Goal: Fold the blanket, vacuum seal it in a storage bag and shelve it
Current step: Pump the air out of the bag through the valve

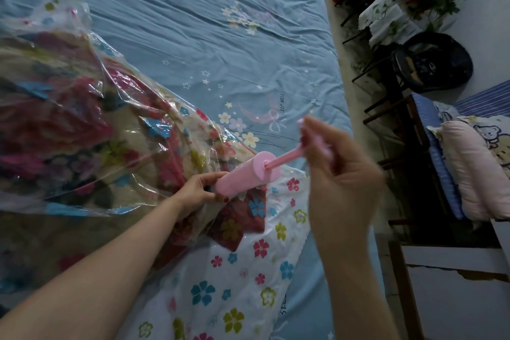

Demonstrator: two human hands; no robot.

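Centrally, pink plastic hand pump cylinder (242, 174) angled down onto clear flower-printed plastic storage bag (248, 270), with left hand (198, 190) curled round its lower end, thumb and fingers wrapping the barrel. Pink plunger rod (284, 159) drawn out up and to the right, handle gripped in blurred right hand (339, 163), fingers closed round it. Folded multicoloured floral blanket (69, 132) bulging inside the bag, just left of the left hand and touching it. Underneath, wrinkled blue star-printed bed sheet (207, 36), broad bare stretch beyond the bag. Right edge of bed near the right hand; dark wooden chair (400, 124) and pale pink pillow (469, 168) just beyond.
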